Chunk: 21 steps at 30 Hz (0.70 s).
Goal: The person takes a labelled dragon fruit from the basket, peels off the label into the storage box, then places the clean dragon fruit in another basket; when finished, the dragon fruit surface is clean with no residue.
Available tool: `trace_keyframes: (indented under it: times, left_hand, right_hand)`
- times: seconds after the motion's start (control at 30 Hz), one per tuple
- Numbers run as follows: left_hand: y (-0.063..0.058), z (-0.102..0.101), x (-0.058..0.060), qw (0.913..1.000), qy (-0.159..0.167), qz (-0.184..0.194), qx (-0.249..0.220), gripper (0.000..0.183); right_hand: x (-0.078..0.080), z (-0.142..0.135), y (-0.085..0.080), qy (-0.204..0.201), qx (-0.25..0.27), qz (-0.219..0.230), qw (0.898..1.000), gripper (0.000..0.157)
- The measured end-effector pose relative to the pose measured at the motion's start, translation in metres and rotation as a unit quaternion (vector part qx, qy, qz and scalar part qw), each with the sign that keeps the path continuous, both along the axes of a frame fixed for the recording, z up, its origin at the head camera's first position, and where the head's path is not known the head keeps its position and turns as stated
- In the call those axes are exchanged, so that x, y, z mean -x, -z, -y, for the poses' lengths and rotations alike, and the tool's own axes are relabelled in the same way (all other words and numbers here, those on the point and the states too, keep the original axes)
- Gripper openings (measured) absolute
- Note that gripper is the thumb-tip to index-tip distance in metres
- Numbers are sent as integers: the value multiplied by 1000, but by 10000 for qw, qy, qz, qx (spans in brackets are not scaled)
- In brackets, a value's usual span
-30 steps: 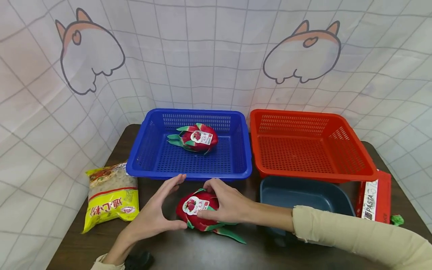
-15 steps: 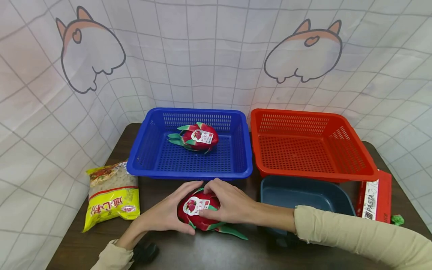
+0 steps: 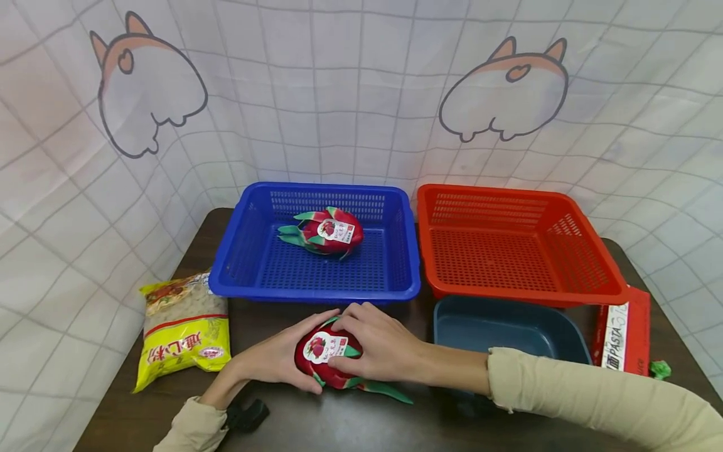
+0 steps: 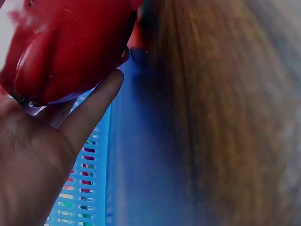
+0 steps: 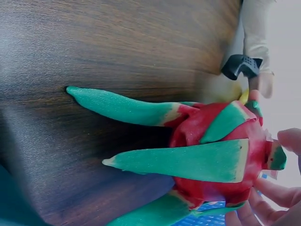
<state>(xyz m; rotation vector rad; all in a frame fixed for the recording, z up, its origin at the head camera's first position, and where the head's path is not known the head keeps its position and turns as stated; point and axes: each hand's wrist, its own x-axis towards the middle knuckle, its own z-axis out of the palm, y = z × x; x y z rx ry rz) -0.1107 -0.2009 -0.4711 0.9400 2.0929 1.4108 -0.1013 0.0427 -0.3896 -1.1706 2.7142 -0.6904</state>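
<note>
A red dragon fruit (image 3: 321,349) with green-tipped scales and a white label sits in front of the blue basket (image 3: 316,294). My left hand (image 3: 275,359) holds its rounded left end, thumb near me and fingers on the far side. From the right, my right hand (image 3: 384,344) grips the leafy end, with the thumb over the label's edge. In the left wrist view the fruit's smooth red end (image 4: 70,52) lies against the palm and fingers. Long green scales (image 5: 188,162) point away from the right hand in the right wrist view. A second dragon fruit (image 3: 333,232) lies inside the blue basket.
To the right stands a red basket (image 3: 525,295), with a dark blue-grey tub (image 3: 508,326) in front of it. A red pasta box (image 3: 637,333) and a crumpled green piece (image 3: 659,370) lie at far right. At left is a yellow food bag (image 3: 183,333).
My left hand has moved right and closed in around the dragon fruit's left end. The right hand stays on the fruit, its fingers shifted slightly. The fruit has hardly moved.
</note>
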Motion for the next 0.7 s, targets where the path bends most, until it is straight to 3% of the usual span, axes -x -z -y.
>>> trace_keyframes:
  times: [0.13, 0.7]
  left_hand:
    - [-1, -1, 0, 9998, -48, -179, 37, 103]
    - [-2, 0, 2, 9995, 26, -250, 166, 103]
  right_hand:
    - [-1, 2, 1, 5, -3, -162, 9999, 38]
    - [-1, 11, 1, -34, -99, -442, 9990, 36]
